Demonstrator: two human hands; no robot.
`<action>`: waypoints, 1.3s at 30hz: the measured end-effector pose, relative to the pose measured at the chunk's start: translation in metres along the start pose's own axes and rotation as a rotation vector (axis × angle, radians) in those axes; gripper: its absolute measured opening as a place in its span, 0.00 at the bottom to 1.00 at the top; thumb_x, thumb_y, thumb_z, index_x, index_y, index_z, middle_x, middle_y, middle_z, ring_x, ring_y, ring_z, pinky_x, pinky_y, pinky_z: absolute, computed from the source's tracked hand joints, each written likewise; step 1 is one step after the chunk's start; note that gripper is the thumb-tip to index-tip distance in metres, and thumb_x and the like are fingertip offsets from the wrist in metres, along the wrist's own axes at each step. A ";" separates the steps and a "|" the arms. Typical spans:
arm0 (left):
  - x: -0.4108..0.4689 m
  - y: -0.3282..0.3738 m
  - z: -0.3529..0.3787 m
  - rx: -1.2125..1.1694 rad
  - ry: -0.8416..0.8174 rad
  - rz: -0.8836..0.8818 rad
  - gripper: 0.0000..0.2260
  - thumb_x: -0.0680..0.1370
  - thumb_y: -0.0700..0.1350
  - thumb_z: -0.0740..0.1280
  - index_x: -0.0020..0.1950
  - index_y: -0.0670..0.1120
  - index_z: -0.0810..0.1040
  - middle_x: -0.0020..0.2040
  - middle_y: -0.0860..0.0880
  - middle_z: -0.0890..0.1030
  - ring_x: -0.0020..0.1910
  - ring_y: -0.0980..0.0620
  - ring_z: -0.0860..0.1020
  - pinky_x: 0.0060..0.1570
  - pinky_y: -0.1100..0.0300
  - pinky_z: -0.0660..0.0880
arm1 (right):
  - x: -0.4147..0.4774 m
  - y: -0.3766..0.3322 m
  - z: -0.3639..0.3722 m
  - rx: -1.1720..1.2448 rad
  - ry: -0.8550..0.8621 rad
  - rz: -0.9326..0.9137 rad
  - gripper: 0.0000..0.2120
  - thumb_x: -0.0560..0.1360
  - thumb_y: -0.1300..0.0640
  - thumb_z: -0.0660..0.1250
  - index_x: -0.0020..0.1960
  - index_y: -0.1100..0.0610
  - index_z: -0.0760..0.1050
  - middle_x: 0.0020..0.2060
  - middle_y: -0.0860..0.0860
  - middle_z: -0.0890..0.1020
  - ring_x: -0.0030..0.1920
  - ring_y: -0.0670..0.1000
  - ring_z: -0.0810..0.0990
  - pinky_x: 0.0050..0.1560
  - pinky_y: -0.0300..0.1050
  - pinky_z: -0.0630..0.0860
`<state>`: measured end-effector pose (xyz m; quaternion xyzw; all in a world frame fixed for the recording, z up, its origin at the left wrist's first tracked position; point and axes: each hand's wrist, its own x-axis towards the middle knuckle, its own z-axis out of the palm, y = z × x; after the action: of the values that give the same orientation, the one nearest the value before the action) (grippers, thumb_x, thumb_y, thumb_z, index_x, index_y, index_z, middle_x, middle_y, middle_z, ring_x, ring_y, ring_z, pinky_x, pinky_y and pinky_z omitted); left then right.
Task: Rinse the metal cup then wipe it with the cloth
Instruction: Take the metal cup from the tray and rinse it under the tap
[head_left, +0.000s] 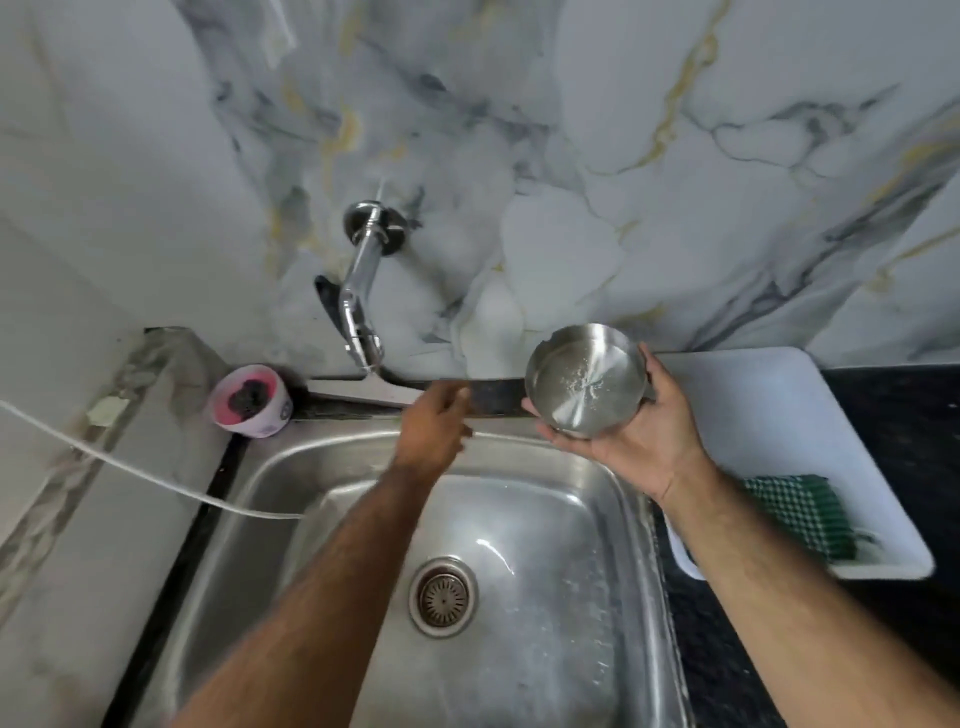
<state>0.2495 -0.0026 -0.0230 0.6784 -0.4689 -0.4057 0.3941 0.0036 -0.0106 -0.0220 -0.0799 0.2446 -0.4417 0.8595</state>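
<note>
Metal cup (586, 380) in right hand (631, 435), above sink rim (524, 440).

The surface (893, 415) is black, speckled stone, running along the marble wall and around a steel sink (519, 649) set into it. Just right of the right grip (631, 441), a white tray (769, 415) lies on the surface, with a green checked cloth (795, 514) in its near end. Left of the left grip (434, 431), a pink tub (252, 402) sits at the sink's far corner. A white cord (130, 470) crosses the pale side ledge to the sink's rim.
</note>
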 end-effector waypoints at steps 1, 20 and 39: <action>0.003 -0.008 -0.020 -0.048 0.147 -0.068 0.13 0.86 0.47 0.61 0.63 0.40 0.75 0.41 0.43 0.83 0.30 0.49 0.79 0.26 0.59 0.73 | 0.008 0.009 0.008 -0.014 0.001 0.015 0.37 0.79 0.33 0.66 0.80 0.54 0.70 0.77 0.65 0.74 0.76 0.75 0.70 0.65 0.75 0.77; 0.020 0.110 -0.118 0.708 0.001 0.106 0.11 0.77 0.51 0.66 0.49 0.44 0.71 0.36 0.51 0.73 0.32 0.54 0.73 0.26 0.61 0.63 | 0.109 0.139 0.086 0.064 -0.039 0.196 0.36 0.72 0.34 0.75 0.67 0.60 0.83 0.69 0.66 0.81 0.68 0.71 0.80 0.68 0.74 0.75; 0.026 0.096 -0.143 0.590 -0.195 0.238 0.15 0.79 0.61 0.66 0.43 0.52 0.69 0.40 0.51 0.81 0.32 0.55 0.80 0.31 0.60 0.71 | 0.125 0.166 0.108 0.184 -0.106 0.303 0.48 0.74 0.28 0.70 0.78 0.63 0.70 0.76 0.70 0.72 0.71 0.73 0.76 0.55 0.67 0.85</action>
<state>0.3562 -0.0291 0.1120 0.6617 -0.6776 -0.2668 0.1785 0.2379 -0.0195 -0.0304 0.0140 0.1669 -0.3228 0.9315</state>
